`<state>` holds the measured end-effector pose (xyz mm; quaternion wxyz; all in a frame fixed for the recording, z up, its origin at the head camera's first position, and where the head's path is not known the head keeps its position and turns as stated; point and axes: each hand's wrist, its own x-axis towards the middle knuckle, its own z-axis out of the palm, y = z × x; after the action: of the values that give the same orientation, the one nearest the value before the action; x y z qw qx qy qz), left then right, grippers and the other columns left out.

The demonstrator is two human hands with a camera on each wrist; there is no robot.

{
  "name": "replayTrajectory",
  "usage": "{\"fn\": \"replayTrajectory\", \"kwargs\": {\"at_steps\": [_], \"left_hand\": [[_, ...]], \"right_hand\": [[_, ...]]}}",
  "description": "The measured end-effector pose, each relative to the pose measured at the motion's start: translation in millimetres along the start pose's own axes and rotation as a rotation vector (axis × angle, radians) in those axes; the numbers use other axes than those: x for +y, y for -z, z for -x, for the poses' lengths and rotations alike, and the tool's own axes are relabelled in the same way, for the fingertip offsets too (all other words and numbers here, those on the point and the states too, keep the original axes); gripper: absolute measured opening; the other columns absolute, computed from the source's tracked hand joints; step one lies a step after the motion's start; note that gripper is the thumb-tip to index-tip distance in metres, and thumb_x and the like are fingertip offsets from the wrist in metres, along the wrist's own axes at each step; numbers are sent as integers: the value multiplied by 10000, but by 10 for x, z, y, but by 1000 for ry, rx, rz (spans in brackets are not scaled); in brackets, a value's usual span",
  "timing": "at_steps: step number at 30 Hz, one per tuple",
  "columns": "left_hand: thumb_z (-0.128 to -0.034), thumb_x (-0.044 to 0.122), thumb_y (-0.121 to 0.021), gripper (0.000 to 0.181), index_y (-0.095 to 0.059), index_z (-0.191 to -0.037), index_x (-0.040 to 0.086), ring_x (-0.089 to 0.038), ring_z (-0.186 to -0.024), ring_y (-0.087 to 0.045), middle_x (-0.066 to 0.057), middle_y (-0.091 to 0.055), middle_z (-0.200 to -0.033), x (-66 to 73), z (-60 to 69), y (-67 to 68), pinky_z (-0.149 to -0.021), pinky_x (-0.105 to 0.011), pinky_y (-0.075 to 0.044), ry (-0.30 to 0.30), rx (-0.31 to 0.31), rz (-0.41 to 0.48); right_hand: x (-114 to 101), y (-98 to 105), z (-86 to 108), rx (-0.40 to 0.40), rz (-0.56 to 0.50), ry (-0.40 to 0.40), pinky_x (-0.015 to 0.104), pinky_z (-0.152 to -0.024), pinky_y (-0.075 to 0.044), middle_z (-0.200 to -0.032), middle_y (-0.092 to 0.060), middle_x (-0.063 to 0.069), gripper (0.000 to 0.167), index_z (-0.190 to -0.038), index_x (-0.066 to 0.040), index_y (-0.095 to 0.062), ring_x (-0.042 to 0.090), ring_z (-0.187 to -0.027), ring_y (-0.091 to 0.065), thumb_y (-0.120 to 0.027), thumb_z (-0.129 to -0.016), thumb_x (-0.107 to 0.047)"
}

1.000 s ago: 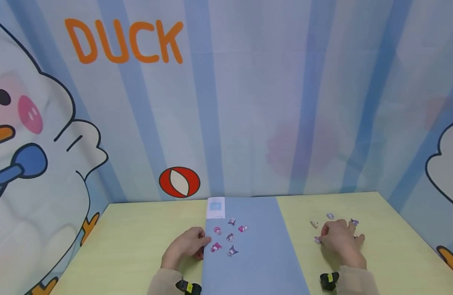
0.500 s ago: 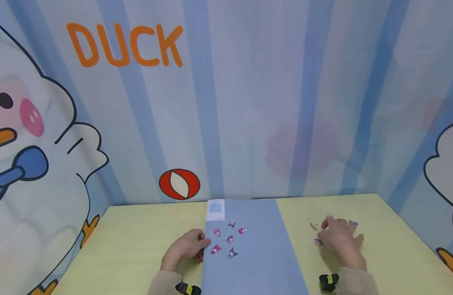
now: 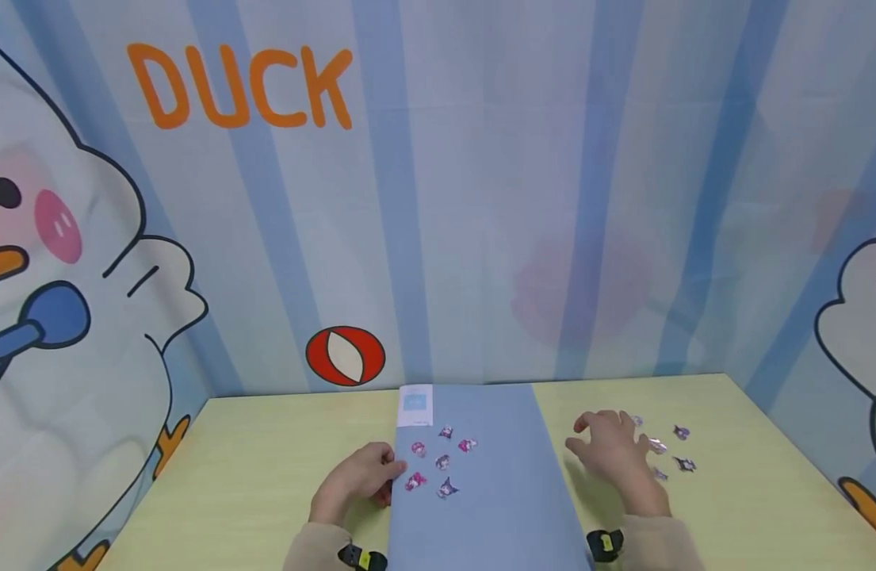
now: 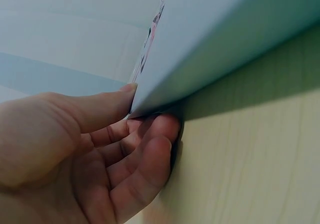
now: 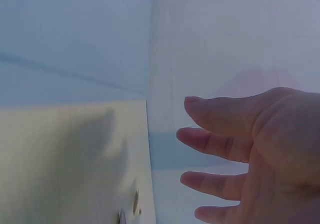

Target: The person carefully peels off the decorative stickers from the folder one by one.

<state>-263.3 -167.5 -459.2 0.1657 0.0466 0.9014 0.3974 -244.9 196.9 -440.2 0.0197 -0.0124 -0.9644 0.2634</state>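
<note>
A blue sheet [image 3: 498, 476] lies lengthwise on the table, with several small pink and purple cartoon stickers [image 3: 442, 461] on its upper left part. My left hand [image 3: 366, 474] grips its left edge. In the left wrist view, the thumb [image 4: 107, 106] presses the edge from above and curled fingers [image 4: 150, 169] sit below. To the right of the sheet, my right hand [image 3: 612, 448] hovers over the table. Its thumb [image 5: 225, 114] and fingers are spread apart in the right wrist view, with nothing seen between them. Loose stickers [image 3: 683, 464] lie just right of this hand.
A white label [image 3: 415, 405] marks the sheet's top left corner. The pale yellow table [image 3: 281, 452] ends at a blue striped cloth backdrop [image 3: 466, 198] with duck drawings. Each wrist carries a black strap device [image 3: 605, 546].
My right hand has moved left from the loose stickers toward the blue sheet, uncovering several stickers and covering others. The left hand stays at the sheet's edge.
</note>
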Motion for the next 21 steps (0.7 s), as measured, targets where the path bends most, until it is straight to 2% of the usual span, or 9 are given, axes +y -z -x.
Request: {"fn": "replayTrajectory", "kwargs": {"at_steps": [11, 21], "left_hand": [[-991, 192, -590, 174, -564, -904, 44, -180, -597, -576, -80, -604, -717, -19, 7, -14, -592, -290, -509, 27, -6, 0], [-994, 194, -585, 180, -563, -904, 39, -181, -599, -578, -80, -600, -718, -3, -2, -12, -602, -298, -511, 5, -2, -7]], "right_hand": [[-413, -293, 59, 36, 47, 73, 756, -980, -196, -1264, -540, 258, 149, -988, -90, -681, 542, -1303, -301, -683, -896, -208], [-671, -471, 0, 21, 50, 135, 720, -946, -273, -1181, -590, 185, 133, -949, -99, -692, 441, -1219, -416, -693, -884, -214]]}}
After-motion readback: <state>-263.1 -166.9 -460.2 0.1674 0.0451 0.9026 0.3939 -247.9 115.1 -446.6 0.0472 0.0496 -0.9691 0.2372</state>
